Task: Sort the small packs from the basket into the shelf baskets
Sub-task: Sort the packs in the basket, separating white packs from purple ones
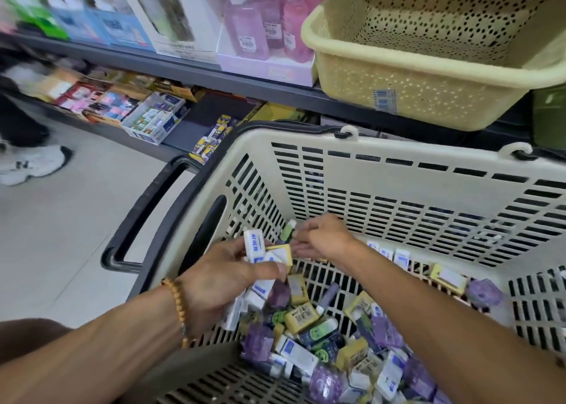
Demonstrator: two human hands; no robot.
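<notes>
Inside the cream shopping basket [398, 170], the left hand [220, 281] grips a bunch of white packs [254, 246] above the loose heap of small packs [330, 336]. Just beyond it, the right hand [321, 238] pinches a green pack [288, 230]. A yellow shelf basket [398, 75] sits on the shelf above the shopping basket.

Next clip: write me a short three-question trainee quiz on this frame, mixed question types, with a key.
1. True or false: the left hand holds several small packs at once.
2. Multiple choice: the yellow perforated basket on the shelf appears to be
A. heaped with packs
B. empty as far as its inside shows
C. full of bottles
3. Fill in: the right hand pinches a small ____-coloured pack above the shopping basket.

Key
1. True: white packs and a yellow one are bunched in its grip.
2. B
3. green
</notes>
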